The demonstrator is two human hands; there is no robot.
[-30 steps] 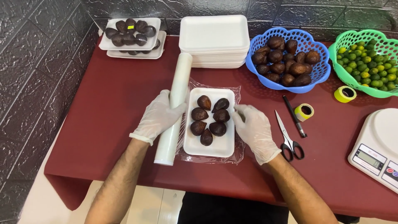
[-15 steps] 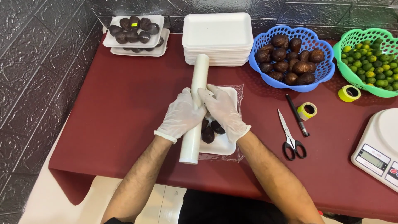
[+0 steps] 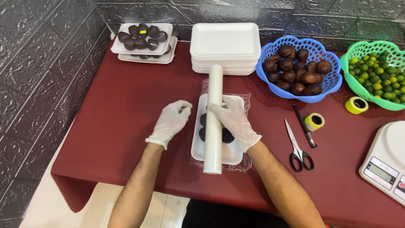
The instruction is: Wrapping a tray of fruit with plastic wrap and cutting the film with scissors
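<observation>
Rolling the wrap roll (image 3: 213,119) across the tray (image 3: 236,153): a second ago it lay along the tray's left edge under the left hand, half a second ago both hands were on it, now it lies lengthwise over the tray's middle, at frame centre. Film looks drawn over the left half of the tray; right half likely not yet covered, though the clear film is hard to see.

Right hand (image 3: 234,123) rests on the roll from the right, fingers laid flat over it, pressing rather than clamped. Left hand (image 3: 171,123) has come off the roll and sits just left of the tray on the red cloth (image 3: 105,122), fingers loosely curled, holding nothing.

Tray holds dark fruit (image 3: 227,136), mostly hidden under roll and hand. A loose film sheet (image 3: 246,98) lies under the tray, edges sticking out.

Around:
- tray stack (image 3: 225,47), top centre, just above the roll's far end
- filled trays (image 3: 143,41), upper left
- blue basket (image 3: 270,47) of dark fruit, upper right
- green basket (image 3: 353,50) of small green fruit, right edge
- scissors (image 3: 297,146), pen (image 3: 304,125), label roll (image 3: 314,121), right of the tray
- yellow tape (image 3: 356,105) near the green basket
- scale (image 3: 386,162), lower right

In the way: the roll's far end nearly touches the tray stack; scissors and pen lie near the tray's right side.
</observation>
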